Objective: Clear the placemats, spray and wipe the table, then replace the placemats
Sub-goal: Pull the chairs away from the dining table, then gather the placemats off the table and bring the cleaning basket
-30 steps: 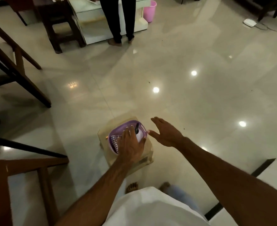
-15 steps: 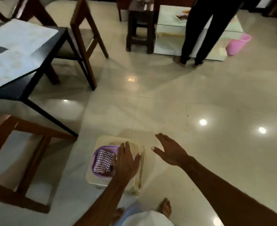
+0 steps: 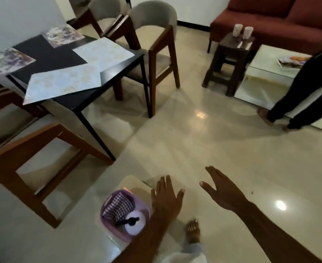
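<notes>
Placemats sit on the dark table (image 3: 48,54) at upper left, 4 that I can count: a pale floral one (image 3: 65,83) hanging over the near edge, a second pale one (image 3: 104,51) partly over it toward the corner, and 2 purple-grey printed ones (image 3: 7,60) (image 3: 64,36) further back. None looks lifted yet, so I judge the clearing step has not begun and I am at the very start. Nearer to me, on a low pale stool (image 3: 133,184), a lilac basket (image 3: 107,215) holds a checked cloth (image 3: 118,207) and a white spray bottle (image 3: 134,223) with a dark trigger head. My left hand (image 3: 165,200) hovers just beside the basket's right rim, fingers straight and slightly fanned, gripping nothing; I cannot tell whether it touches the stool. My right hand (image 3: 222,190) hangs over bare floor, well apart from the basket, palm turned inward, fingers extended and loose, also empty. I take it the supplies are parked for later and the next move is to step toward the table and gather the overhanging mat first, since it looks easiest to slide off and likeliest to fall. Wooden chairs (image 3: 156,54) crowd the table's sides, so my approach needs a clear gap. Another person's legs (image 3: 298,99) stand at far right by a red sofa (image 3: 270,19).
</notes>
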